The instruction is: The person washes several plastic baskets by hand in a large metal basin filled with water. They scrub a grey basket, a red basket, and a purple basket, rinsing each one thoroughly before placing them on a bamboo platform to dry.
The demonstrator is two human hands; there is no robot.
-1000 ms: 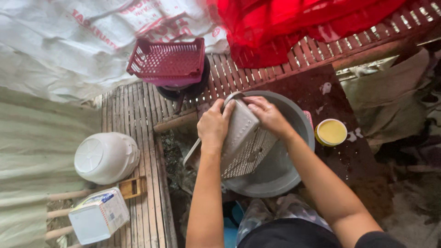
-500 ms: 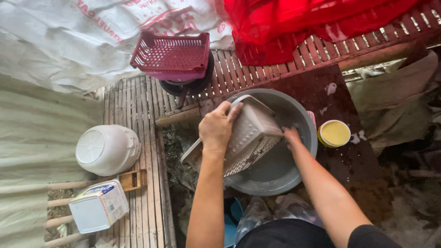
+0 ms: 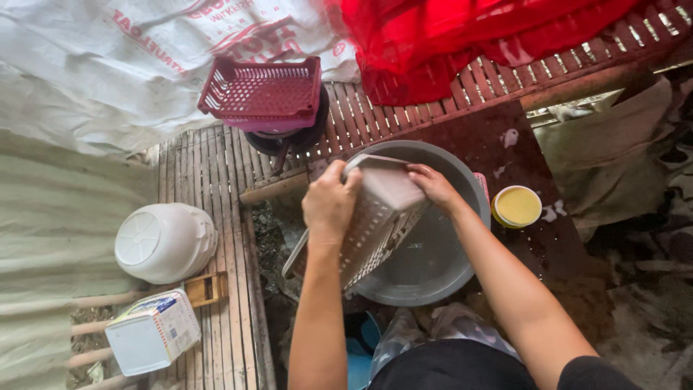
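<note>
A grey perforated plastic basket (image 3: pixel 372 227) is tilted over a round grey metal basin (image 3: pixel 433 267) that holds water. My left hand (image 3: pixel 328 202) grips the basket's upper left edge. My right hand (image 3: pixel 433 186) rests on the basket's flat bottom at its upper right, fingers curled over it. The basket's lower rim hangs past the basin's left edge. Both forearms reach in from the bottom of the view.
A maroon slotted basket (image 3: pixel 263 94) sits on a dark pan at the back. A white upturned bowl (image 3: pixel 164 242) and a white square container (image 3: pixel 153 332) lie on the slatted bamboo floor at left. A yellow round tub (image 3: pixel 517 207) stands right of the basin. Red cloth (image 3: pixel 462 36) hangs behind.
My right hand went down into the basin, then came back up onto the basket's bottom. The basket has turned in my left hand's grip.
</note>
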